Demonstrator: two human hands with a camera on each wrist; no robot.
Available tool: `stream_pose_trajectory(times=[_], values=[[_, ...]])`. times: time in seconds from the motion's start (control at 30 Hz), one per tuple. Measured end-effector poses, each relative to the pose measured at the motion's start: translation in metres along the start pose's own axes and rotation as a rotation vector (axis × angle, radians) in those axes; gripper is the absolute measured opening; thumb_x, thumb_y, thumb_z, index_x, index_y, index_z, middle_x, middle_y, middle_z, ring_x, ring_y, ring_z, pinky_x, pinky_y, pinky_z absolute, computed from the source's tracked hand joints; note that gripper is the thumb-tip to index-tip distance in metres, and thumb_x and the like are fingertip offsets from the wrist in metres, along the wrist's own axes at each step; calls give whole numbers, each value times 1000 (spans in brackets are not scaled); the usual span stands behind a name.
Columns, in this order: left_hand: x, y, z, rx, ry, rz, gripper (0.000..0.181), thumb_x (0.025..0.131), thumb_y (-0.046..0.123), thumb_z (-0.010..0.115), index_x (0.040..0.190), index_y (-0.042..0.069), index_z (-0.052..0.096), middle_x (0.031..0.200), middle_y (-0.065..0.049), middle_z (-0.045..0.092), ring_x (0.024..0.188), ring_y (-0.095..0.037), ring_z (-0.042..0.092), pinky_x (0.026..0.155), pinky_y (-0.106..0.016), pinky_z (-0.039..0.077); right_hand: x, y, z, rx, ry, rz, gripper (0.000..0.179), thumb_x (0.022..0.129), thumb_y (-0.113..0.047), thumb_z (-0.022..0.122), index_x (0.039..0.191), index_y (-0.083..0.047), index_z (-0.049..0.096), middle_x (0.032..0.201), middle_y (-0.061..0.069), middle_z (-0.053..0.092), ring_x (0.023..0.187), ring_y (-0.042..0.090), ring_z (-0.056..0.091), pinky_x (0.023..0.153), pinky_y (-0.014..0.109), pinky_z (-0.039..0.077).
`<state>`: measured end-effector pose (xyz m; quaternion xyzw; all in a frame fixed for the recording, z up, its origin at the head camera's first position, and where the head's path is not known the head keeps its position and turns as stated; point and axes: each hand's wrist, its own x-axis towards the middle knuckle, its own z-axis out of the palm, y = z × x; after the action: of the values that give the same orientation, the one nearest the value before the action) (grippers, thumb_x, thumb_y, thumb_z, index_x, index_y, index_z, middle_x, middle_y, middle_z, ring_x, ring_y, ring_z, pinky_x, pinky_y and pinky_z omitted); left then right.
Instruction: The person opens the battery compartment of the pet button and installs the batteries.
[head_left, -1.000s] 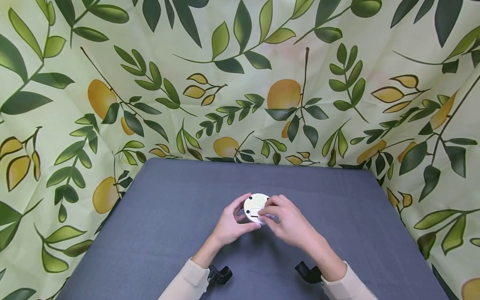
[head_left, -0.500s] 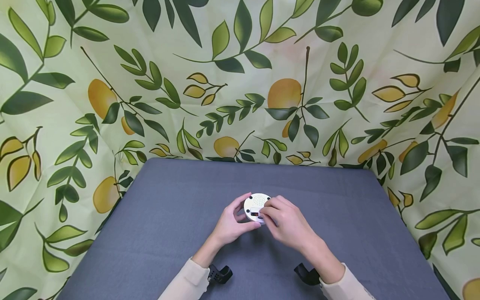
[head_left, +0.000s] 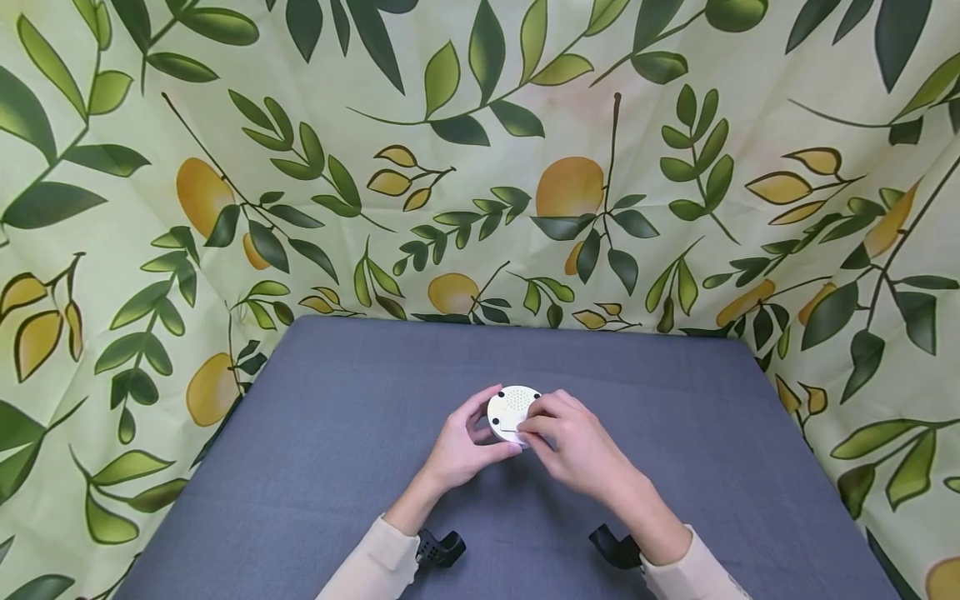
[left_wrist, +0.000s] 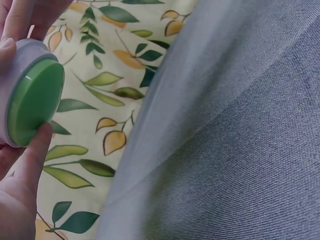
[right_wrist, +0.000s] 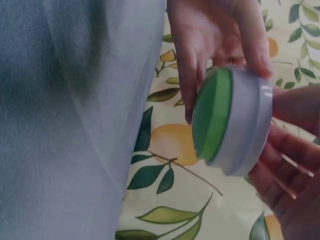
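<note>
My left hand (head_left: 465,450) grips a round white push-button sound device (head_left: 517,398) by its rim, held up over the table. The underside faces the head camera, with speaker holes and small black feet. In the left wrist view its green domed button (left_wrist: 37,102) points away from the head camera, a finger on its edge. At the underside, my right hand (head_left: 577,442) pinches the white battery cover (head_left: 509,427) between thumb and curled fingers. That cover lies over the battery slot, its right part hidden by the fingertips. The right wrist view shows the white casing (right_wrist: 245,120) between both hands.
A grey-blue cloth covers the table (head_left: 360,375). Behind and beside it hangs a leaf-and-fruit printed fabric (head_left: 480,167). Black wrist mounts (head_left: 442,550) show below both forearms.
Half a second ago the battery slot showed dark and red inside; now the white cover hides it. The right fingers shifted only slightly, and the left hand kept its grip.
</note>
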<state>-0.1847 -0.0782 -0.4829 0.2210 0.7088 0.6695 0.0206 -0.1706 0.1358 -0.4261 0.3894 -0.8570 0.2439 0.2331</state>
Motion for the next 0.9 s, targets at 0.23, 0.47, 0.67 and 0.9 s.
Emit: stream_pose_trajectory(times=[0.23, 0.47, 0.67, 0.9], values=[[-1, -1, -1, 7, -12, 11, 82, 82, 5, 85, 151, -3, 41, 142, -17, 54, 125, -28, 56, 96, -32, 55, -5, 7, -3, 20, -61, -76, 17, 82, -11, 84, 98, -13, 80, 102, -6, 65, 95, 13, 56, 80, 31, 52], [-1, -2, -3, 13, -1, 5, 82, 81, 4, 85, 151, -2, 42, 144, -17, 53, 128, -30, 55, 97, -32, 55, -11, 11, -2, 18, -108, -114, 36, 77, -13, 89, 111, -14, 76, 114, -4, 64, 103, 15, 56, 86, 35, 53], [0, -1, -3, 7, -6, 4, 81, 82, 6, 85, 151, -2, 43, 144, -17, 53, 128, -30, 55, 96, -32, 55, -13, 15, 2, -8, -42, -173, 38, 74, -1, 87, 109, -12, 78, 110, -1, 66, 101, 19, 59, 85, 39, 55], [1, -2, -3, 5, 0, 12, 82, 81, 5, 85, 151, -2, 42, 144, -16, 53, 128, -29, 55, 96, -33, 55, -12, 16, 3, 18, -9, -191, 32, 78, -2, 85, 107, -12, 79, 110, 0, 66, 102, 20, 59, 86, 39, 53]])
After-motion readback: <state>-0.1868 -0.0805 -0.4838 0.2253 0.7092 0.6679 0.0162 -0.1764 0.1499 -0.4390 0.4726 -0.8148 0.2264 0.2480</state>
